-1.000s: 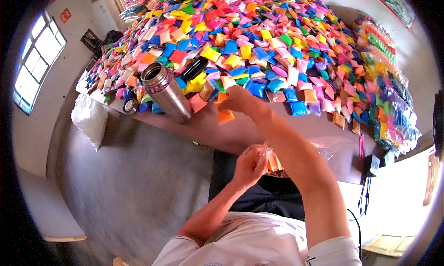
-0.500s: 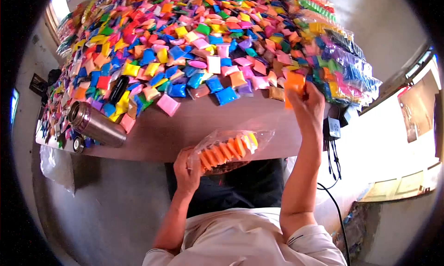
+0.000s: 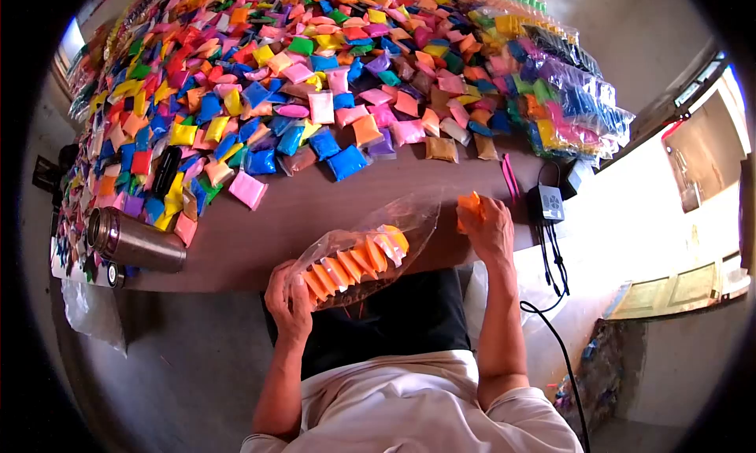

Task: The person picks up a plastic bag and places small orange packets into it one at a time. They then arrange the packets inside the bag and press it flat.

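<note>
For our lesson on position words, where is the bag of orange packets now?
In the head view, the bag is just below centre, between the left hand holding it and the right hand.

Orange packets (image 3: 346, 269) in a row, bagged.
We see the left hand (image 3: 289, 303) gripping one end of a clear bag (image 3: 416, 214); the right hand (image 3: 490, 231) pinches a loose packet (image 3: 469, 211) just beside the other end. On the table (image 3: 295, 209) we note a multicoloured heap (image 3: 299, 71), with an open flask (image 3: 146, 244) near the edge at left.
</note>
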Demonstrator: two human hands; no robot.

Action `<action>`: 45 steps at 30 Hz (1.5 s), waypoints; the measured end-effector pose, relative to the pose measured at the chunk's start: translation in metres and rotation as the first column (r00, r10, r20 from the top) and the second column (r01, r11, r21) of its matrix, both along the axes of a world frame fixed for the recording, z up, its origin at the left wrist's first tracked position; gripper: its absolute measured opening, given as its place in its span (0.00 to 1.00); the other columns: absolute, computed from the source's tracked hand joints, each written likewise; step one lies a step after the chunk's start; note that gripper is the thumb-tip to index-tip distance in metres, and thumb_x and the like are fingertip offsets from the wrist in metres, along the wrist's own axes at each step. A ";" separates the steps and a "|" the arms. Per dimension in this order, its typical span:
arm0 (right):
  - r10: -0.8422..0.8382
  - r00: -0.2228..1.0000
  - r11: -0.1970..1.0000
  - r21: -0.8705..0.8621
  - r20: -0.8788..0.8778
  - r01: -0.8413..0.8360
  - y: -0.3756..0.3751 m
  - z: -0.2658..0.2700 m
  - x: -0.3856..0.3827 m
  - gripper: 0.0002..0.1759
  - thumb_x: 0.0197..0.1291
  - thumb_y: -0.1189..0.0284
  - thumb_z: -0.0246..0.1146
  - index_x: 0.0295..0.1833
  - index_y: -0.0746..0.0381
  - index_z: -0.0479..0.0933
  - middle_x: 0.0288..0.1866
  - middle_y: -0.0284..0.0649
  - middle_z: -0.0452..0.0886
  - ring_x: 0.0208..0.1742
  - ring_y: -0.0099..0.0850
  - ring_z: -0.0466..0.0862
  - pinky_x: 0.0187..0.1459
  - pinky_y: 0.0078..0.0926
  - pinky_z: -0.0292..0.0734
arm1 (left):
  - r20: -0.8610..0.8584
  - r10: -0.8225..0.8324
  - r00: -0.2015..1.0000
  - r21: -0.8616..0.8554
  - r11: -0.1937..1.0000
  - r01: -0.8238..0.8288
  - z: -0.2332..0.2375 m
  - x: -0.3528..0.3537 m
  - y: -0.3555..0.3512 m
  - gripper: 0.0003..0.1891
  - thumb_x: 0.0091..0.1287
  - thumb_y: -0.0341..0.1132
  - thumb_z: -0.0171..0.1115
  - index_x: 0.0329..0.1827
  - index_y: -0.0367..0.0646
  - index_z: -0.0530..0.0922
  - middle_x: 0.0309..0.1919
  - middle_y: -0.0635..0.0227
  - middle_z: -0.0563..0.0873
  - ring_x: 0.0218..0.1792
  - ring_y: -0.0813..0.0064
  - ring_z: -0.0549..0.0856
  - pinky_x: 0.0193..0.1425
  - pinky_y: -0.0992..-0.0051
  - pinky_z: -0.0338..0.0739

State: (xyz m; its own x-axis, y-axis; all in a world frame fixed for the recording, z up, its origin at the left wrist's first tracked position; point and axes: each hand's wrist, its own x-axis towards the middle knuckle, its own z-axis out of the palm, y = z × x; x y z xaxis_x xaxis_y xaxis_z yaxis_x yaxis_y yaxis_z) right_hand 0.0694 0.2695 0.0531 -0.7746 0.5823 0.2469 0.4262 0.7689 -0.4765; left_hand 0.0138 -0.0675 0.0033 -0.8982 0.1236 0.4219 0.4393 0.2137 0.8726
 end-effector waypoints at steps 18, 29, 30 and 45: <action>0.015 0.993 0.999 -0.045 -0.114 -0.020 -0.031 -0.012 0.021 0.31 0.56 0.67 0.68 0.64 0.64 0.67 0.57 0.50 0.74 0.60 0.46 0.72 0.62 0.40 0.67 | 0.038 0.017 0.999 -0.060 0.998 -0.015 -0.005 0.000 -0.003 0.19 0.71 0.44 0.49 0.43 0.33 0.77 0.42 0.54 0.82 0.42 0.62 0.83 0.49 0.66 0.77; -0.352 0.825 0.715 -0.696 -0.442 -0.068 -0.004 -0.014 0.028 0.18 0.65 0.62 0.64 0.50 0.67 0.76 0.37 0.34 0.78 0.37 0.20 0.77 0.40 0.20 0.75 | 0.006 0.018 1.000 -0.042 0.999 -0.018 -0.009 0.001 -0.001 0.18 0.71 0.42 0.49 0.43 0.32 0.77 0.42 0.53 0.82 0.42 0.60 0.83 0.49 0.65 0.77; -0.338 0.826 0.682 -0.722 -0.451 -0.116 -0.007 -0.016 0.030 0.18 0.65 0.62 0.64 0.49 0.66 0.77 0.37 0.34 0.79 0.37 0.20 0.77 0.39 0.19 0.74 | 0.004 0.021 1.000 -0.037 0.999 -0.021 -0.009 0.001 -0.001 0.18 0.70 0.42 0.49 0.43 0.32 0.77 0.42 0.53 0.82 0.42 0.59 0.83 0.49 0.65 0.77; -0.187 0.967 0.941 -0.313 -0.172 0.126 -0.032 -0.027 0.017 0.12 0.58 0.69 0.68 0.43 0.64 0.79 0.44 0.44 0.82 0.46 0.41 0.80 0.50 0.34 0.74 | 0.044 0.011 0.999 -0.038 0.999 -0.010 -0.007 0.001 -0.002 0.18 0.70 0.42 0.49 0.43 0.33 0.77 0.41 0.54 0.82 0.42 0.59 0.83 0.48 0.66 0.77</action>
